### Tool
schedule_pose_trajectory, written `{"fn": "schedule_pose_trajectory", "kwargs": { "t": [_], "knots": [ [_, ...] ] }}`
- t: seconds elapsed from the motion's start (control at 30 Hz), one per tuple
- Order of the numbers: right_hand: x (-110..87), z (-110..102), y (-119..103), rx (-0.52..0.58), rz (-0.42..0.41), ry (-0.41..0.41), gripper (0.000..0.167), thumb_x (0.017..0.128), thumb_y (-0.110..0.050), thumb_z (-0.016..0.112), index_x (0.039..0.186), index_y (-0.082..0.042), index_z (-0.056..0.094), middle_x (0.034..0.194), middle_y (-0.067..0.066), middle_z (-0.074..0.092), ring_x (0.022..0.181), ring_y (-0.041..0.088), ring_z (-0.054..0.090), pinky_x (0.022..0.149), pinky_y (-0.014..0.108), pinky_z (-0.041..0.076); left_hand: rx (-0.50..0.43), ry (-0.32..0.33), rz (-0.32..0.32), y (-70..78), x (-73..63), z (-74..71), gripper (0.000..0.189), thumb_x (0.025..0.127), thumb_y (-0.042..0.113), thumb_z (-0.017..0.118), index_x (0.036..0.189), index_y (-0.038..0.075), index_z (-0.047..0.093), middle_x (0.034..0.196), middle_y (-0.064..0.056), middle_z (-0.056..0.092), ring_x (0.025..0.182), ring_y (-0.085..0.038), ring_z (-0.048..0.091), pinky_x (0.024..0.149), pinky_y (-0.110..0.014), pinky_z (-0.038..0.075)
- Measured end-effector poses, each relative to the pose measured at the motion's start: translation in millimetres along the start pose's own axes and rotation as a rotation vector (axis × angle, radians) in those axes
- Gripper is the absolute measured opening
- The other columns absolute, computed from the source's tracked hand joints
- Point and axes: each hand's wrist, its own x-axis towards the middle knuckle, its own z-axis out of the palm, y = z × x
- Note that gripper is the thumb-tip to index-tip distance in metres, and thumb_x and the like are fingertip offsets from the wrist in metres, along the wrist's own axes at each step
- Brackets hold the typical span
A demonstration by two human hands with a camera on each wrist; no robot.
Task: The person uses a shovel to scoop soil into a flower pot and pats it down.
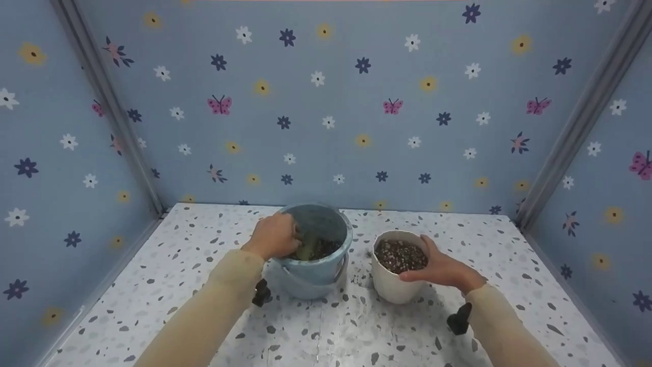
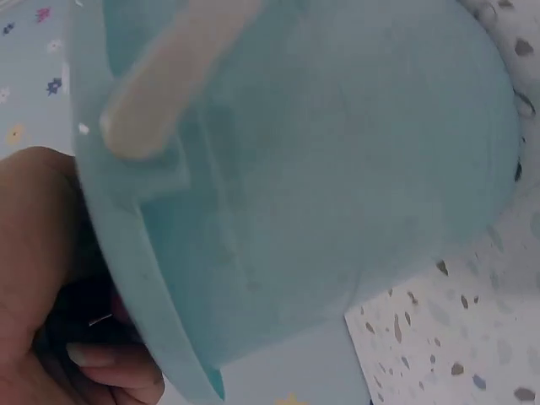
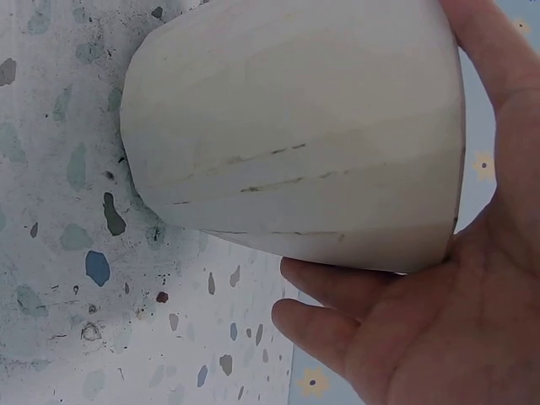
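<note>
A light blue bucket (image 1: 316, 278) with soil inside stands in the middle of the table. My left hand (image 1: 275, 235) reaches over its left rim, fingers curled, and grips a greenish tool (image 1: 306, 250) that slants down to the soil; its kind cannot be told. In the left wrist view, the bucket wall (image 2: 321, 169) hides part of that hand (image 2: 51, 287). To the right is a white flowerpot (image 1: 395, 285) filled with dark, speckled soil (image 1: 401, 256). My right hand (image 1: 440, 267) holds this pot from its right side, thumb at the near rim, as the right wrist view also shows.
The table (image 1: 204, 316) has a white speckled top, with some loose soil (image 1: 360, 278) between bucket and pot. A pale handle (image 2: 169, 93) hangs on the bucket's outside. Blue flower-patterned panels (image 1: 326, 102) enclose the back and both sides.
</note>
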Motion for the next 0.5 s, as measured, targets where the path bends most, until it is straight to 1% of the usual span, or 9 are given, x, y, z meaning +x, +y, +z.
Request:
{"fn": "schedule_pose_trajectory", "kwargs": {
  "t": [0.07, 0.13, 0.17, 0.2, 0.23, 0.3, 0.33, 0.4, 0.5],
  "knots": [
    [-0.3, 0.2, -0.1, 0.003, 0.003, 0.002, 0.133, 0.075, -0.054, 0.083, 0.157, -0.009, -0.012, 0.160, 0.029, 0.001, 0.144, 0.051, 0.010, 0.108, 0.067, 0.017, -0.050, -0.006, -0.005, 1.8, -1.4, -0.8, 0.024, 0.083, 0.011, 0.072, 0.060, 0.010, 0.063, 0.070, -0.001, 0.066, 0.063, -0.019, 0.058, 0.064, -0.040, 0.052],
    [-0.4, 0.2, -0.2, 0.008, 0.001, 0.003, 0.132, 0.075, -0.053, 0.083, 0.157, -0.009, -0.011, 0.160, 0.029, 0.001, 0.143, 0.051, 0.010, 0.108, 0.067, 0.017, -0.103, -0.006, -0.013, 1.3, -1.2, -1.4, 0.035, 0.082, 0.010, 0.071, 0.052, 0.012, 0.052, 0.058, 0.003, 0.056, 0.053, -0.015, 0.047, 0.055, -0.035, 0.047],
    [-0.4, 0.2, -0.4, 0.010, 0.000, 0.003, 0.132, 0.075, -0.053, 0.083, 0.157, -0.009, -0.011, 0.160, 0.030, 0.001, 0.143, 0.051, 0.011, 0.108, 0.067, 0.018, -0.135, -0.006, -0.021, 0.4, -1.2, -1.5, 0.038, 0.081, 0.010, 0.070, 0.050, 0.014, 0.048, 0.054, 0.005, 0.050, 0.049, -0.013, 0.042, 0.052, -0.034, 0.043],
    [-0.5, 0.2, -0.6, 0.010, -0.002, 0.003, 0.132, 0.075, -0.053, 0.083, 0.157, -0.009, -0.011, 0.160, 0.030, 0.001, 0.143, 0.051, 0.011, 0.108, 0.067, 0.018, -0.165, -0.008, -0.028, -0.6, -1.1, -1.5, 0.044, 0.080, 0.010, 0.070, 0.049, 0.016, 0.041, 0.050, 0.007, 0.042, 0.046, -0.012, 0.034, 0.049, -0.032, 0.037],
    [-0.4, 0.3, -0.5, 0.009, -0.004, 0.004, 0.132, 0.075, -0.053, 0.083, 0.157, -0.009, -0.011, 0.160, 0.030, 0.002, 0.143, 0.051, 0.011, 0.108, 0.067, 0.018, -0.198, -0.012, -0.042, -1.6, -1.3, -1.5, 0.047, 0.080, 0.011, 0.070, 0.049, 0.017, 0.036, 0.048, 0.007, 0.034, 0.045, -0.012, 0.029, 0.047, -0.031, 0.033],
    [-0.2, 0.4, -0.1, 0.008, -0.010, 0.008, 0.132, 0.075, -0.053, 0.083, 0.157, -0.008, -0.011, 0.159, 0.030, 0.002, 0.143, 0.052, 0.012, 0.108, 0.068, 0.018, -0.266, -0.027, -0.069, -3.1, -1.6, -1.2, 0.048, 0.080, 0.012, 0.071, 0.048, 0.017, 0.036, 0.046, 0.007, 0.027, 0.044, -0.011, 0.025, 0.046, -0.030, 0.029],
    [-0.1, 0.4, 0.2, 0.006, -0.011, 0.008, 0.132, 0.075, -0.053, 0.083, 0.157, -0.008, -0.011, 0.159, 0.031, 0.002, 0.143, 0.052, 0.012, 0.108, 0.068, 0.018, -0.301, -0.036, -0.085, -3.4, -2.2, -1.3, 0.048, 0.081, 0.013, 0.072, 0.048, 0.017, 0.037, 0.046, 0.008, 0.028, 0.043, -0.010, 0.026, 0.045, -0.029, 0.029],
    [-0.2, 0.5, 0.7, 0.000, -0.016, 0.011, 0.132, 0.075, -0.053, 0.082, 0.157, -0.008, -0.011, 0.159, 0.031, 0.003, 0.143, 0.052, 0.012, 0.107, 0.068, 0.018, -0.359, -0.055, -0.111, -4.1, -3.1, -1.3, 0.046, 0.082, 0.014, 0.073, 0.049, 0.016, 0.041, 0.047, 0.007, 0.033, 0.044, -0.010, 0.031, 0.046, -0.029, 0.032],
    [0.2, 1.2, 1.0, -0.002, -0.017, 0.012, 0.133, 0.075, -0.053, 0.083, 0.157, -0.007, -0.011, 0.159, 0.031, 0.003, 0.143, 0.052, 0.012, 0.107, 0.068, 0.018, -0.440, -0.062, -0.168, -4.7, -4.7, -2.1, 0.033, 0.082, 0.015, 0.074, 0.053, 0.014, 0.057, 0.053, 0.007, 0.048, 0.048, -0.010, 0.043, 0.049, -0.028, 0.040]
  ]
}}
